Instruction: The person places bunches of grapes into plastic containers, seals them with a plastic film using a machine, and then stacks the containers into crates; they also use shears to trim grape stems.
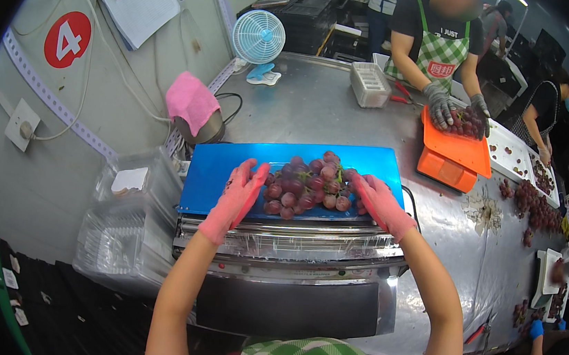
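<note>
A heaped bunch of red grapes [310, 183] with green stems sits in a low, clear plastic tray [276, 166], mostly hidden under the fruit. The tray rests on the blue top plate [221, 181] of a film-wrapping machine. In a pink glove, my left hand [236, 193] grips the left end of the tray, thumb toward the grapes. My right hand [380, 203], gloved the same way, holds the right end, its fingers against the outer grapes. Closest to me on the machine runs a shiny metal roller section [289, 235] with clear film on it.
Stacked clear trays [116, 243] stand left of the machine. Beyond it are a pink cloth [193, 103] and a blue fan [259, 37]. Across the metal table, a co-worker's gloved hands [438, 108] hold grapes on an orange scale [450, 163]. Loose grape bunches [531, 203] lie at right.
</note>
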The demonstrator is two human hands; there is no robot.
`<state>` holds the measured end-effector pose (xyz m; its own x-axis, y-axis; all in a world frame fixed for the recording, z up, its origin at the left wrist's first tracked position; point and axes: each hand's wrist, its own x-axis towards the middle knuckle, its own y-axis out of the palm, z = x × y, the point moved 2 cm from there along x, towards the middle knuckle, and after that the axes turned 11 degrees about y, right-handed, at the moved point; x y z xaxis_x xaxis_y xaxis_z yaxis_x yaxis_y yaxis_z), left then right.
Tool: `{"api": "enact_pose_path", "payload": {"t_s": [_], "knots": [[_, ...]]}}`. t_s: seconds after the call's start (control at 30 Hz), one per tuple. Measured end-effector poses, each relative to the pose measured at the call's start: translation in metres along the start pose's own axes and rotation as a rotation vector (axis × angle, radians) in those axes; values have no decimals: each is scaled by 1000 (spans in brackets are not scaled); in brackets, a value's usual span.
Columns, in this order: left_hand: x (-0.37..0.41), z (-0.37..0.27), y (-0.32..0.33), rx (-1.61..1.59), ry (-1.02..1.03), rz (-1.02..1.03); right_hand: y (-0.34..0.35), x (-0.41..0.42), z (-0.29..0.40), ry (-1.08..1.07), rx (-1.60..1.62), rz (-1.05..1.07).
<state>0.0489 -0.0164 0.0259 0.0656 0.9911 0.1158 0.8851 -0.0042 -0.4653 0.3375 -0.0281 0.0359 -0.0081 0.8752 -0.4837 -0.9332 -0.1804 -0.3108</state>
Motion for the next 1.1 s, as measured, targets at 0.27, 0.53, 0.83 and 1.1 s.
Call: {"api": "enact_pose_path", "payload": {"t_s": [0.27, 0.53, 0.83, 1.1], "knots": [[-62, -24, -12, 127, 168, -133, 4, -18, -14, -85, -44, -179], [-90, -17, -29, 449, 252, -297, 12, -23, -17, -92, 41, -140], [-114, 3, -44, 746, 203, -409, 15, -21, -17, -63, 60, -140], [-117, 4, -34, 828, 60, -277, 26, -24, -9, -103, -181, -235]]}}
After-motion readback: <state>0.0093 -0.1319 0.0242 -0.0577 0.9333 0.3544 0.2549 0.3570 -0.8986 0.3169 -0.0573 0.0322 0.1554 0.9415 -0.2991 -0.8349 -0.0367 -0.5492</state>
